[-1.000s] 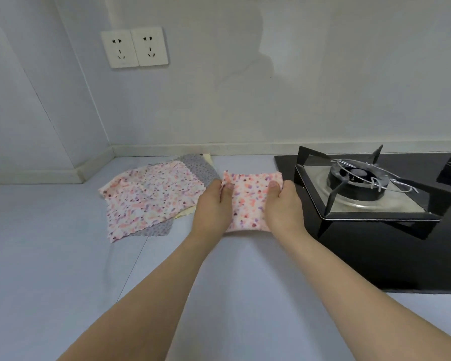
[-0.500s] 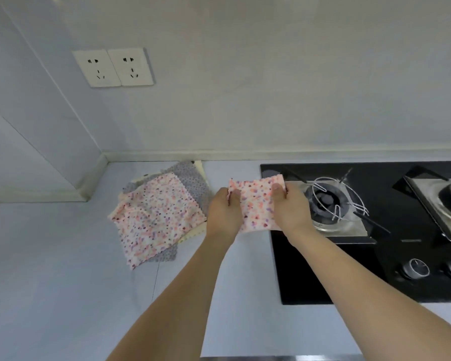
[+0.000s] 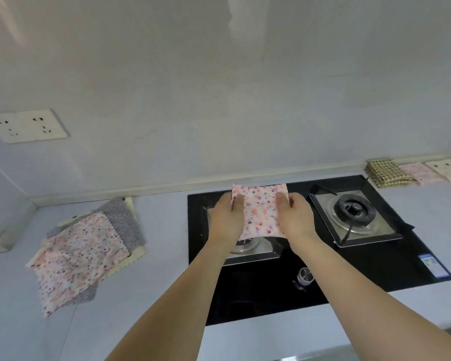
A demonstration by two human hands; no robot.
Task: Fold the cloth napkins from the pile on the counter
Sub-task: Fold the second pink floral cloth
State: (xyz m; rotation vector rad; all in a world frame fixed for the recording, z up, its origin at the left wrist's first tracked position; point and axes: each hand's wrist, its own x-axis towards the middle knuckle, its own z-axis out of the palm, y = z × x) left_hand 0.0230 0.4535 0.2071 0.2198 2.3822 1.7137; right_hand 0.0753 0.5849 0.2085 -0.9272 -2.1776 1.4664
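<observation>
Folded napkin (image 3: pixel 258 212) light, limp; left hand (image 3: pixel 225 220), right hand (image 3: pixel 296 217) pinch its side edges; grip near corners.

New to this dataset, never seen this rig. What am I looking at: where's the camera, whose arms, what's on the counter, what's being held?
There is no robot here. The single camera sits on a person's head and looks forward and down, so the two bare arms are the wearer's own.

The left hand and right hand each pinch a side of a folded floral napkin, held up over the black gas hob. Both have a closed grip on the cloth.

On the counter at left lies the pile of unfolded napkins, a floral one on top with grey and cream ones under it. At far right, by the wall, sit three folded napkins side by side. Two wall sockets are at upper left.
</observation>
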